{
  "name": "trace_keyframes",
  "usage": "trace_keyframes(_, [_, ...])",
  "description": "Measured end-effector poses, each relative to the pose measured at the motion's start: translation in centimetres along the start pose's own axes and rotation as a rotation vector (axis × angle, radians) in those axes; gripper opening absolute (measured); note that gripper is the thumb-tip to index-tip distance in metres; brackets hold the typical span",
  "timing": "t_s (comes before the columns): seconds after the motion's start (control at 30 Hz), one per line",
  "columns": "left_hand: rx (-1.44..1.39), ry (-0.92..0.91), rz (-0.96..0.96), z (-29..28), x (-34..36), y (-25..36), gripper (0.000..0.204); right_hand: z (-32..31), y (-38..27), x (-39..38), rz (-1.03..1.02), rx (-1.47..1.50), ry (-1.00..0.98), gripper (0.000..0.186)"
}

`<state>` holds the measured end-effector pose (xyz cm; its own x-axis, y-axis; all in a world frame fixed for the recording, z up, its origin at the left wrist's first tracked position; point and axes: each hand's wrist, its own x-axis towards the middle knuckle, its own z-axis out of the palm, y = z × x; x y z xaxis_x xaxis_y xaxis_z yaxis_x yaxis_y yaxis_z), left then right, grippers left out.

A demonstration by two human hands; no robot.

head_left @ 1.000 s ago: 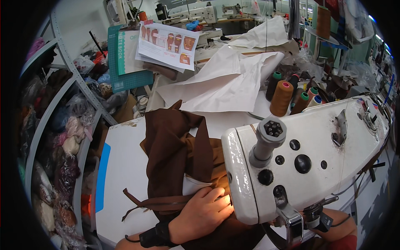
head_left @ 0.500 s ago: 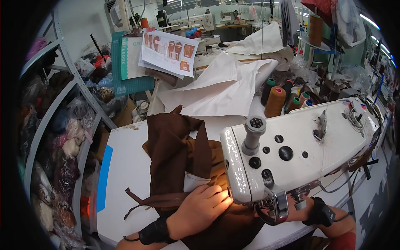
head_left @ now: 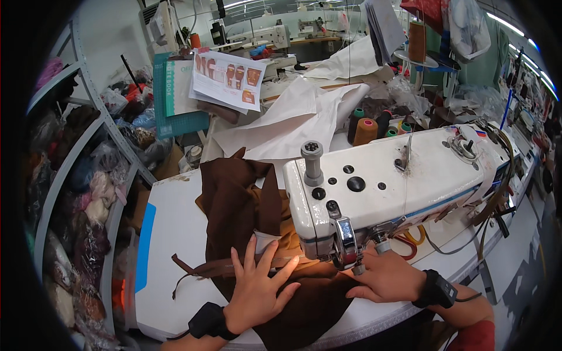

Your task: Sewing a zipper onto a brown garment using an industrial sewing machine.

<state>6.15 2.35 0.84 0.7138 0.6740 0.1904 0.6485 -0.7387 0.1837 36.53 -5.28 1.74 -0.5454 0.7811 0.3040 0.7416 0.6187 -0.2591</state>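
Note:
A dark brown fabric piece (head_left: 228, 193) with a tan layer (head_left: 288, 231) lies on the white sewing table (head_left: 175, 228), partly under the head of a white sewing machine (head_left: 386, 169). A brown zipper (head_left: 213, 268) runs across it, its loose tail hanging off to the left. My left hand (head_left: 257, 292) rests flat on the brown fabric with fingers spread, fingertips at the zipper and a small white patch (head_left: 265, 240). To the right of the needle area, my right hand (head_left: 392, 276) lies on the fabric, thumb apart; some of its fingertips are hidden behind the machine's presser parts.
Scissors with red handles (head_left: 406, 248) lie behind my right hand. Thread cones (head_left: 366, 131) stand beyond the machine, next to draped white cloth (head_left: 281, 126). Printed sheets (head_left: 225, 79) hang at the back. A metal shelf (head_left: 96, 131) packed with bagged materials borders the left.
My left hand has gone from bunched fingers beside the needle area to spread flat on the fabric. More of my right hand shows beside the machine head. The whole view has shifted.

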Motion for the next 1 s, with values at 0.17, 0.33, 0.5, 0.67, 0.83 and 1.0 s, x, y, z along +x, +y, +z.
trace_keyframes(0.17, [-0.013, -0.071, 0.222, 0.1, 2.4, -3.9, 0.044, 1.1, -1.3, 0.0, -0.012, 0.076, 0.110, 0.046])
trace_keyframes(0.33, [-0.140, -0.166, 0.520, 0.5, 8.6, -8.9, 0.025, 3.1, -5.2, 1.4, -0.001, 0.262, 0.062, 0.049])
trace_keyframes(0.5, [-0.091, 0.030, 0.735, -0.6, 11.2, -7.5, 0.018, 3.0, -4.9, 1.7, -0.040, 0.273, 0.122, 0.043])
trace_keyframes(0.67, [-0.326, -0.036, 0.104, -3.9, 4.8, 0.6, 0.017, -0.6, 2.0, 1.2, 0.212, -0.215, -0.012, 0.029])
trace_keyframes(0.83, [-0.115, -0.030, 0.148, 0.5, 2.4, 3.0, 0.049, -1.0, 5.5, 1.8, 0.346, -0.046, 0.008, 0.023])
trace_keyframes(1.0, [-0.160, -0.037, 0.235, 1.2, 2.6, 0.3, 0.050, -3.3, 3.5, 3.0, 0.295, -0.087, -0.350, 0.013])
